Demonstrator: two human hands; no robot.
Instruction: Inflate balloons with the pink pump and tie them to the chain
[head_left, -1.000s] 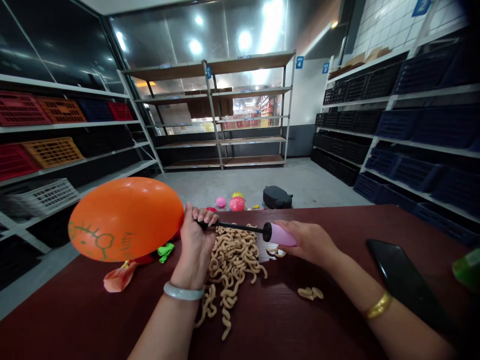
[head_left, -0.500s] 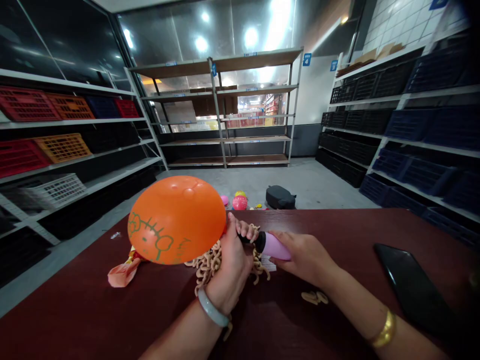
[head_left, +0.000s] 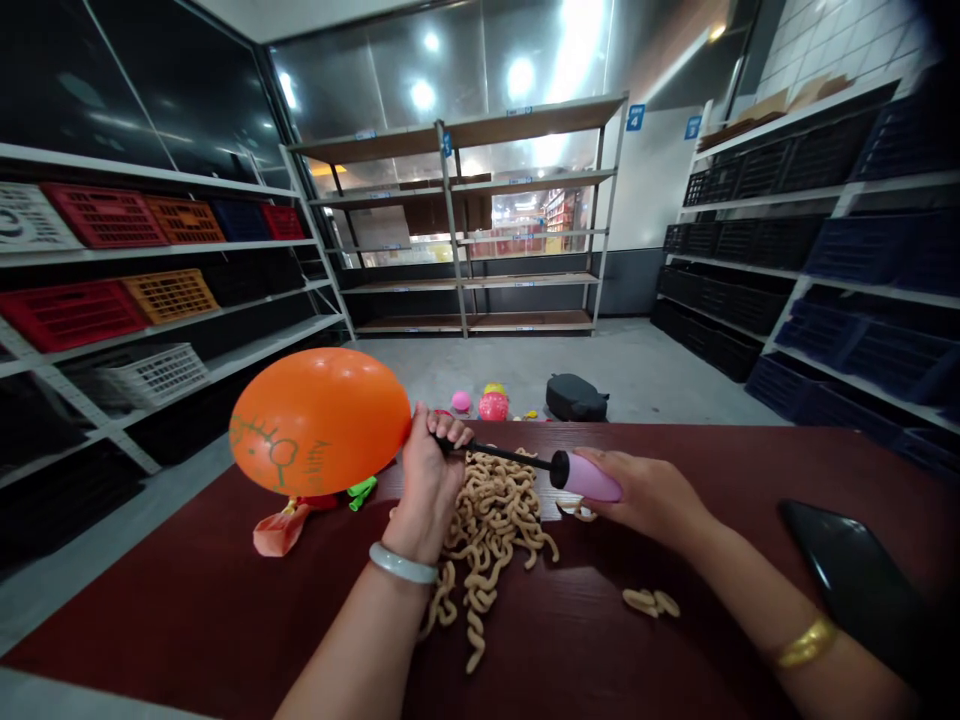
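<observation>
An inflated orange balloon (head_left: 319, 420) with a green drawing floats above the dark red table (head_left: 615, 650), left of centre. My left hand (head_left: 431, 465) is closed round the balloon's neck and the black tip of a hand pump. My right hand (head_left: 649, 495) grips the pump's pink handle (head_left: 592, 480), and the thin black rod (head_left: 510, 456) is drawn out between the two hands. Under the pump lies a heap of tan curly ties (head_left: 487, 520).
Limp balloons, salmon (head_left: 279, 530) and green (head_left: 361, 490), lie by the table's left edge. Two loose tan ties (head_left: 651, 602) and a black phone (head_left: 862, 590) sit to the right. Small balloons (head_left: 491, 405) and a black bag (head_left: 576, 398) are on the floor; shelving with crates lines both sides.
The pump was pushed in half a second ago and is now pulled out again, my hands apart. The balloon swung right, then back left.
</observation>
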